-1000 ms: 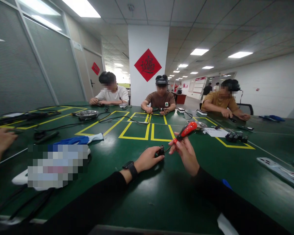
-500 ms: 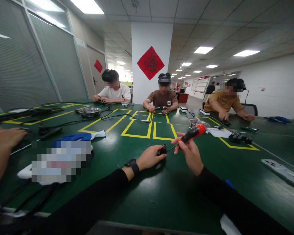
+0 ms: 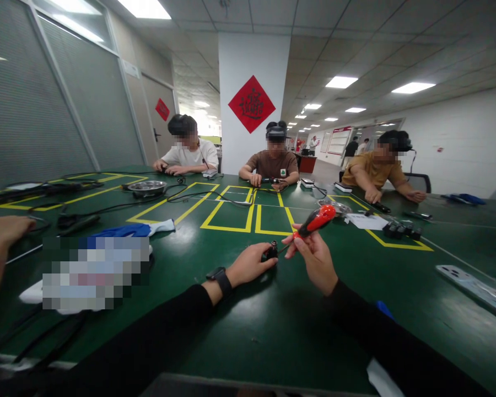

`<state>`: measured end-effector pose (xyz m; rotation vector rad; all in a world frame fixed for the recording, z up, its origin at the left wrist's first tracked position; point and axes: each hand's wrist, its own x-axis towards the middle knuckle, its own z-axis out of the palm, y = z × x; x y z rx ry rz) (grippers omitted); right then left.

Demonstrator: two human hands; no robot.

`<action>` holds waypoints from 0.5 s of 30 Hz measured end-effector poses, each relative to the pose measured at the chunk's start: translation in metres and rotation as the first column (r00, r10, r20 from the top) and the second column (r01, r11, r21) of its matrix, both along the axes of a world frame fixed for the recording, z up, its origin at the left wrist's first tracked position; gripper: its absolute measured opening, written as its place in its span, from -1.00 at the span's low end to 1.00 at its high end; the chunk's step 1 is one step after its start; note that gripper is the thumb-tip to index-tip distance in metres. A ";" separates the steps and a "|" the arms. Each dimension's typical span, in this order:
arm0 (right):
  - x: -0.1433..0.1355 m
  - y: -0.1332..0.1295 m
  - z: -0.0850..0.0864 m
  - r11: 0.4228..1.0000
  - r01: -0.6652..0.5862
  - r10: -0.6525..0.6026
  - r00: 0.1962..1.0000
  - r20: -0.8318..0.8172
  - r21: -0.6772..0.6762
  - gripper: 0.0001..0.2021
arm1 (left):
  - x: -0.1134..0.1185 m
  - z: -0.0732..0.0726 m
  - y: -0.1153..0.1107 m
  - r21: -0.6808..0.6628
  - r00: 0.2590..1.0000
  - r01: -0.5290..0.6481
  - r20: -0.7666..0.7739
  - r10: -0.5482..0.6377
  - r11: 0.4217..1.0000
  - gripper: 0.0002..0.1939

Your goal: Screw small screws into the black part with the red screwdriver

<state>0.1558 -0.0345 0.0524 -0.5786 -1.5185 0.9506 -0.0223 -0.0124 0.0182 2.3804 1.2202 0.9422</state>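
On the green table (image 3: 273, 331), close in front of the wearer, the left hand (image 3: 248, 266) pinches a small black part (image 3: 271, 251) between thumb and fingers, holding it at the tabletop. The right hand (image 3: 314, 256) grips a red and black screwdriver (image 3: 317, 220) between thumb and fingers, its handle slanting up and away to the right. The thin shaft points down and left to the black part; the tip looks to be touching it, though at this size the exact contact is hard to make out. The left wrist wears a black watch (image 3: 220, 281), and both arms are in black sleeves.

To the left lie a blue and white glove (image 3: 136, 229) and, just nearer the wearer, a white object (image 3: 95, 275) largely hidden by blurring, with dark cables (image 3: 53, 336) beside it. At the left edge is another person's hand (image 3: 4, 237). Farther off on that side stands a round metal dish (image 3: 147, 188).

Beyond the screwdriver, a second metal dish (image 3: 334, 207) sits near a sheet of white paper (image 3: 367, 221), with a cluster of small black blocks (image 3: 403, 230) beside the paper. Yellow tape (image 3: 227, 228) marks out boxes across the table. Three people wearing head gear sit along the far side, each with hands at the tabletop.
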 end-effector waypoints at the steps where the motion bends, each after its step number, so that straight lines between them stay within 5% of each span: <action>1: 0.000 0.000 0.000 1.000 0.009 -0.009 1.000 -0.002 0.007 -0.72 | 0.000 0.000 0.000 -0.001 1.000 0.000 0.000 0.000 1.000 -0.78; 15: 0.000 0.003 -0.007 0.999 0.022 -0.020 0.999 -0.033 0.048 -0.75 | 0.001 -0.001 0.002 -0.034 1.000 0.007 0.018 -0.006 0.999 -0.77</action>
